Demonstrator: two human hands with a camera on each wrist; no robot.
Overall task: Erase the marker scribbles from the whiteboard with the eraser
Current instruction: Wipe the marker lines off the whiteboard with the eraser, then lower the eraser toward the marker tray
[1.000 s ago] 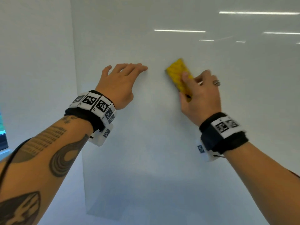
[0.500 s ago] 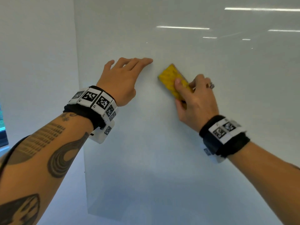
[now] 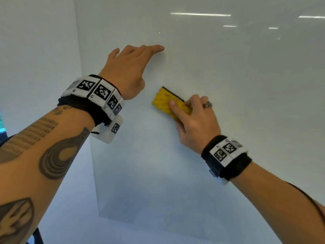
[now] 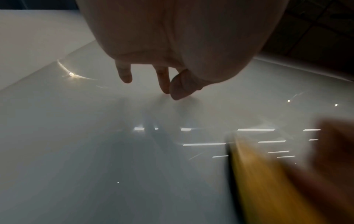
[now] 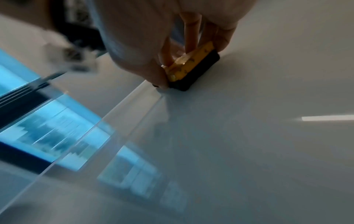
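My right hand grips a yellow eraser with a black felt underside and presses it flat against the glossy whiteboard. In the right wrist view the eraser sits pinched between thumb and fingers, its felt on the board. My left hand lies above and to the left of the eraser, fingers straight and touching the board. The left wrist view shows those fingertips on the whiteboard and the blurred eraser at lower right. No marker scribbles are visible on the board.
The whiteboard's left edge meets a plain white wall. Ceiling lights reflect on the board's upper right. A blue-lit window or screen is blurred at the left of the right wrist view.
My right hand has swept the eraser down and to the left across the board. The left hand has kept its place, fingers on the board.
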